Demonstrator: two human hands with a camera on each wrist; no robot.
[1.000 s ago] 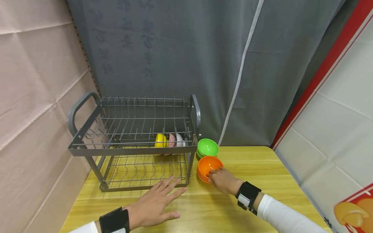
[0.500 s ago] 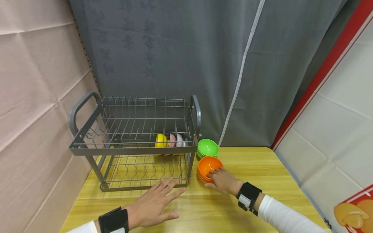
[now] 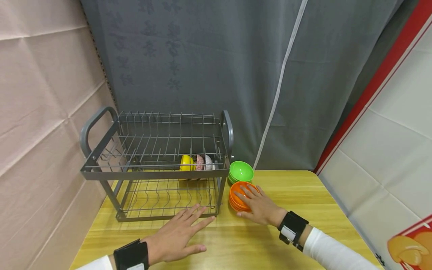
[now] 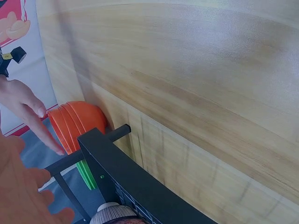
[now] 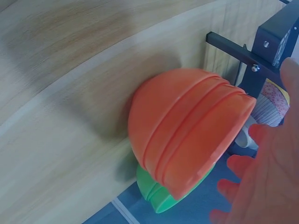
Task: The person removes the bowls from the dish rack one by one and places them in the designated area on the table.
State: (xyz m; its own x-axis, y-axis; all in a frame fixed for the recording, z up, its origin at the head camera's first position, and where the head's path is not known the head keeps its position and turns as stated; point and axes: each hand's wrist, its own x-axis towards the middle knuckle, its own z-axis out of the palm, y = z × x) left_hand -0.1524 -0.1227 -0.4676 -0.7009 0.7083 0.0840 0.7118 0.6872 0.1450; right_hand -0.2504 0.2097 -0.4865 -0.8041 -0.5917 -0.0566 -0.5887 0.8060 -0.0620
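A stack of orange bowls (image 3: 235,204) stands on the table, right of the dish rack. My right hand (image 3: 261,208) hovers over this stack with fingers spread and nothing held; the right wrist view shows a gap between the fingertips and the bowls' rims. Just behind stands a smaller stack of green bowls (image 3: 241,171). My left hand (image 3: 179,237) is held palm down with straight fingers, in front of the rack's lower right part, and holds nothing. In the left wrist view the orange bowls (image 4: 77,123) show beyond the rack's corner.
A grey two-tier dish rack (image 3: 155,175) stands at the left on the wooden table (image 3: 290,195). A yellow bowl (image 3: 186,163), a pink patterned bowl (image 3: 199,163) and a white ribbed bowl (image 5: 268,109) sit in its right part. A grey curtain (image 3: 189,67) hangs behind.
My right hand has let go of the orange bowls' rim; its fingers have straightened and spread above the stack. My left hand has barely moved.
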